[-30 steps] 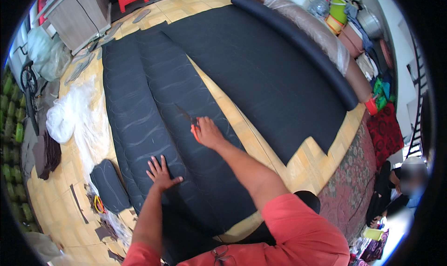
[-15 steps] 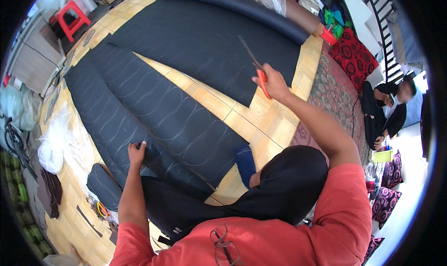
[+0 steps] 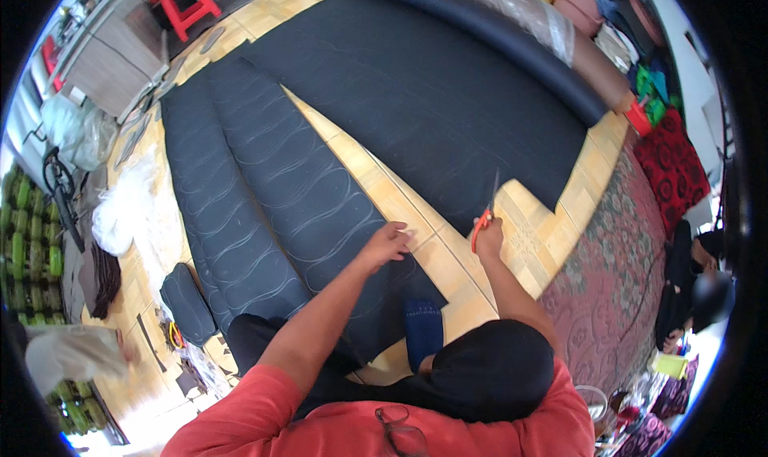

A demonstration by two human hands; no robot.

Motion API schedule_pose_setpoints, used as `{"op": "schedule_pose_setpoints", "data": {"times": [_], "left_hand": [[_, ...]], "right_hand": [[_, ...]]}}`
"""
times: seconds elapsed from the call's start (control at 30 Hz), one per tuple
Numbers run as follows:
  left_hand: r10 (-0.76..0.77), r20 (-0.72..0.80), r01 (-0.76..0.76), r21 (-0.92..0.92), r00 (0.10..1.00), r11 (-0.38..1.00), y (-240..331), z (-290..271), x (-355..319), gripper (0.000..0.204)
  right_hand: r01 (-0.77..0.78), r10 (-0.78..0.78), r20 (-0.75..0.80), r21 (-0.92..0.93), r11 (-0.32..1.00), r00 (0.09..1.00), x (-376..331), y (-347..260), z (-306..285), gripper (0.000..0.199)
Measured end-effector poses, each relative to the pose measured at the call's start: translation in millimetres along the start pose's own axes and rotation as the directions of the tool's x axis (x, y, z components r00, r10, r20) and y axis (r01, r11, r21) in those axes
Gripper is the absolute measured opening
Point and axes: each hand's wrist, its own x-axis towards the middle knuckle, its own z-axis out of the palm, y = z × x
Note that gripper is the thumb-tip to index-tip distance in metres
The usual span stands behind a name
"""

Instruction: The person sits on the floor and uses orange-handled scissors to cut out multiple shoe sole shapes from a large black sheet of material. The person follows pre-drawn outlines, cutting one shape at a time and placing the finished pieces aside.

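Note:
In my right hand [image 3: 490,237] is a pair of scissors [image 3: 480,230] with orange handles, my fingers wrapped round them. The blades point away from me, at the near edge of a large black sheet of material [image 3: 424,97]. My left hand [image 3: 386,246] hovers over the right edge of black pieces with wavy pale lines [image 3: 296,181]; its fingers are loosely bent and apart, with nothing plainly in them. A wedge of tiled floor [image 3: 384,181] shows between the pieces and the sheet.
A dark roll [image 3: 496,45] lies along the sheet's far edge beside a plastic-wrapped brown roll [image 3: 588,69]. A patterned carpet [image 3: 608,257] and a seated person [image 3: 680,297] are to the right. A red stool [image 3: 186,7] stands far left; white plastic [image 3: 132,205] lies at left.
My right hand has brought the scissors nearer to me, down to the sheet's near edge. My left hand has moved right across the patterned pieces, its fingers opening. The view has shifted.

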Motion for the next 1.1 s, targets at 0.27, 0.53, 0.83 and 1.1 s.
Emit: {"op": "schedule_pose_setpoints", "data": {"times": [0.27, 0.53, 0.83, 1.1], "left_hand": [[-0.142, -0.144, 0.070, -0.421, 0.979, 0.904, 33, 21, 93, 0.063], [-0.191, -0.009, 0.175, -0.363, 0.982, 0.915, 59, 31, 129, 0.053], [0.005, -0.211, -0.013, -0.036, 0.978, 0.999, 78, 36, 124, 0.036], [0.153, -0.252, -0.180, -0.088, 0.956, 0.980, 143, 25, 59, 0.031]], "right_hand": [[-0.186, 0.184, 0.040, 0.364, 0.913, 0.982, 28, 6, 15, 0.027], [-0.317, 0.285, 0.140, 0.367, 0.875, 0.948, 25, -17, -4, 0.026], [-0.235, 0.164, 0.184, 0.489, 0.840, 0.969, 8, -41, -13, 0.017], [-0.019, -0.077, 0.126, 0.626, 0.779, 0.989, -27, -105, -50, 0.014]]}}
